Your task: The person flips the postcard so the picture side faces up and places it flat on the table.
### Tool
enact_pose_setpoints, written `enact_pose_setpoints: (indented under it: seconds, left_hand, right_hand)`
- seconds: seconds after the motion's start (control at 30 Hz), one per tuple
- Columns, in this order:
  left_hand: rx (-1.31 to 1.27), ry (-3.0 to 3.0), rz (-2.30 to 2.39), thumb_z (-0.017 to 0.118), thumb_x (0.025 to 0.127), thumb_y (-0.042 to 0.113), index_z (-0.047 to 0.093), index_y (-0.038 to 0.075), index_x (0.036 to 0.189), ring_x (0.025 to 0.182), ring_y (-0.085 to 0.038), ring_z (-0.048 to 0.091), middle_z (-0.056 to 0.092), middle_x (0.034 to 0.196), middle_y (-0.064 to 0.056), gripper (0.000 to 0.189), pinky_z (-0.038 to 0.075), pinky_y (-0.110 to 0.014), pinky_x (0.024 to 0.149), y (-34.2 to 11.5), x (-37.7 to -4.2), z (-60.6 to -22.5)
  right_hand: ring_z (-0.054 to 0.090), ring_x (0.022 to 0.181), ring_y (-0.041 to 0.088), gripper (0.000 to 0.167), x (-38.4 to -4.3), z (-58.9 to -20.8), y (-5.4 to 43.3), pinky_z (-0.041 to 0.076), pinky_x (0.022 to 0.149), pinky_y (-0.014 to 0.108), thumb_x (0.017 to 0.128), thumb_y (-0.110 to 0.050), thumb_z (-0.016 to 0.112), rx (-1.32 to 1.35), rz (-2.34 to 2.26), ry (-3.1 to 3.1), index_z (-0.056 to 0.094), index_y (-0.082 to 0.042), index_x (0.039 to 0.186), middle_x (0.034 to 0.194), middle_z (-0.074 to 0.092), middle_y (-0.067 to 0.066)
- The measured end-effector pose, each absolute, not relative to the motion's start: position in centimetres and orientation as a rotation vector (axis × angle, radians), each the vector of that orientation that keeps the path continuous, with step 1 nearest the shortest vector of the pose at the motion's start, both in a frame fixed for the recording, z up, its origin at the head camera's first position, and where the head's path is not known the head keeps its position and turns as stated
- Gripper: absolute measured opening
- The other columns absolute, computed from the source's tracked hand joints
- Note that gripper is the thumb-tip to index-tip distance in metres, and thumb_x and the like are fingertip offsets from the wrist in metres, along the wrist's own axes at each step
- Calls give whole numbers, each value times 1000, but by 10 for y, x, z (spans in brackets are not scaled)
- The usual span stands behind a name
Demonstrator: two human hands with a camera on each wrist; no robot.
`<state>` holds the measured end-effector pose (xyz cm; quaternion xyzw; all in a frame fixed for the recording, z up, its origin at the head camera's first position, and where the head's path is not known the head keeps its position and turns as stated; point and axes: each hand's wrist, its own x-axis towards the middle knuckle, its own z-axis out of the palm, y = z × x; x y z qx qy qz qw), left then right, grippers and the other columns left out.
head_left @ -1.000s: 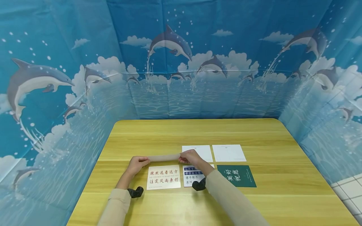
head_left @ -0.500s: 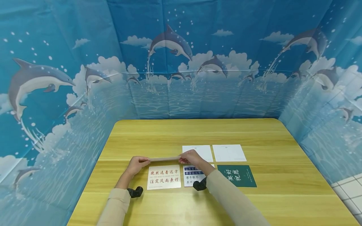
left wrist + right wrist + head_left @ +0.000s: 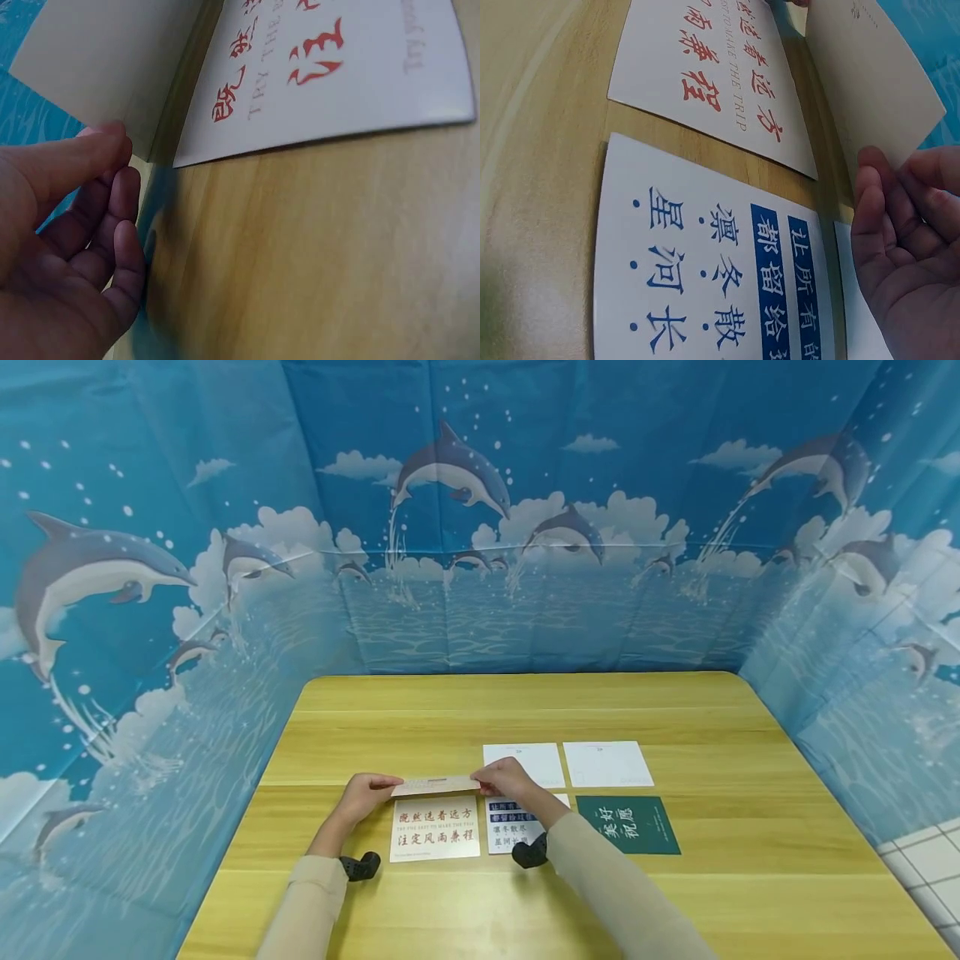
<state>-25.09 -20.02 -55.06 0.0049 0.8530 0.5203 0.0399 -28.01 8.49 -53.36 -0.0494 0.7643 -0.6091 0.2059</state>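
A postcard (image 3: 435,786) is held up between both hands, tilted so its printed face appears as a narrow strip. My left hand (image 3: 367,793) pinches its left end; in the left wrist view thumb and fingertips (image 3: 112,139) meet at the corner of its pale side. My right hand (image 3: 504,777) pinches the right end, as the right wrist view shows at the card's corner (image 3: 900,142). Just in front lies a white card with red lettering (image 3: 434,829). Below my right hand is a card with blue lettering (image 3: 510,835), partly hidden by the wrist.
Two white cards, one behind my right hand (image 3: 536,764) and one farther right (image 3: 607,765), lie in a back row. A green card (image 3: 637,825) is at the front right. The wooden table (image 3: 712,727) meets a dolphin-print curtain (image 3: 525,610) at the back and sides.
The held postcard has turned in the fingers, from a pale face through nearly edge-on to a face with faint print. Both hands stay in almost the same place; the cards on the table lie unmoved.
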Motion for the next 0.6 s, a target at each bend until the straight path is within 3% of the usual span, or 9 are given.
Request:
enact_pose_setpoints:
  seconds: [0.27,0.43,0.6]
  left_hand:
    - [-114,2536,1612,59,88,6,70,1,102,110,-32,53,63,109,-15,18,43,-41,90,-198,-262,-559]
    - [-154,2498,1678,52,89,6,68,-1,106,115,-32,49,60,115,-16,24,40,-43,92,-197,-261,-559]
    - [-124,2503,1713,51,90,11,65,-2,109,116,-34,47,60,117,-17,27,38,-46,93,-196,-260,-558]
  right_hand:
    - [59,63,16,22,-282,-532,77,50,62,27,88,-15,61,-96,-1635,2297,70,4,81,67,62,5]
    - [47,56,14,25,-284,-537,72,41,57,26,90,-17,58,-117,-1578,2386,70,3,82,62,56,5]
    - [37,48,12,26,-284,-538,70,36,51,26,93,-15,53,-198,-1550,2426,69,5,90,75,61,10]
